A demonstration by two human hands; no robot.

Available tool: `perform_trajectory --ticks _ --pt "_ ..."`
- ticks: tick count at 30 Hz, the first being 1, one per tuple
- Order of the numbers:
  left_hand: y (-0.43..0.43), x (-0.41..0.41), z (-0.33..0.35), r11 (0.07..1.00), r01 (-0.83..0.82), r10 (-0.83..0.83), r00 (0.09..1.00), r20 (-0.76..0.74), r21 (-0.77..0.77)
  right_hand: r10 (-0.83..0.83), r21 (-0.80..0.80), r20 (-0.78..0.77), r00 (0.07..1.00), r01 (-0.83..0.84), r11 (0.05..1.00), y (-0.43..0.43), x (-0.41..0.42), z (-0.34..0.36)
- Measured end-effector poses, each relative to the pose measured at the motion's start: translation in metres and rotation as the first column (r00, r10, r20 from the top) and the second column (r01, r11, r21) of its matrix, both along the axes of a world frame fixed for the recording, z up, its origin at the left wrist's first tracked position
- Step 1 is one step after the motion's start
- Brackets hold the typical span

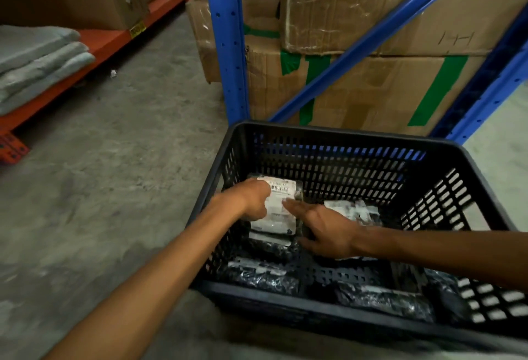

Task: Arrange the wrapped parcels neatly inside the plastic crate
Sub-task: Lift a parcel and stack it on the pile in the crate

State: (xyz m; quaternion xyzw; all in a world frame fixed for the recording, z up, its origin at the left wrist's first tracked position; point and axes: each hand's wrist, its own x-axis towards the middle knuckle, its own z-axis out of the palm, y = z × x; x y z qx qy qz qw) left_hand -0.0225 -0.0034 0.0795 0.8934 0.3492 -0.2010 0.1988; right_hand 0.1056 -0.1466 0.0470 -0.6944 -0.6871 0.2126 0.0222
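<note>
A black slotted plastic crate [337,131] stands on the concrete floor in front of me, with several black wrapped parcels lying on its bottom. Both my hands reach into its far left corner. My left hand [254,199] grips the left edge of a parcel with a white barcode label [281,202] that lies on top of another parcel. My right hand [325,228] rests flat, fingers spread, against the right side of that parcel. Another labelled parcel [354,211] lies just behind my right hand. More parcels [263,274] [383,299] sit along the near wall.
A blue rack upright [225,39] and diagonal brace [371,36] stand right behind the crate, with taped cardboard boxes [371,88] stacked inside. An orange shelf [94,48] at the left carries folded grey mats [37,59]. Bare concrete floor [128,145] spreads to the left.
</note>
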Motion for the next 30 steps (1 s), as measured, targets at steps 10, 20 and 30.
perform_trajectory --ticks 10,20,30 --pt "-0.027 -0.049 0.012 0.912 0.248 -0.386 0.791 -0.475 -0.327 0.082 -0.349 -0.391 0.917 -0.230 0.909 -0.020 -0.026 -0.020" --pt "-0.026 -0.067 0.006 0.919 0.119 -0.242 0.923 -0.298 -0.376 -0.044 -0.341 -0.488 0.872 -0.144 0.929 -0.007 -0.020 -0.011" --pt "0.011 -0.064 0.067 0.602 -0.085 0.523 0.793 0.312 -0.794 -0.630 -0.519 -0.770 0.100 0.475 0.710 0.001 0.035 0.044"
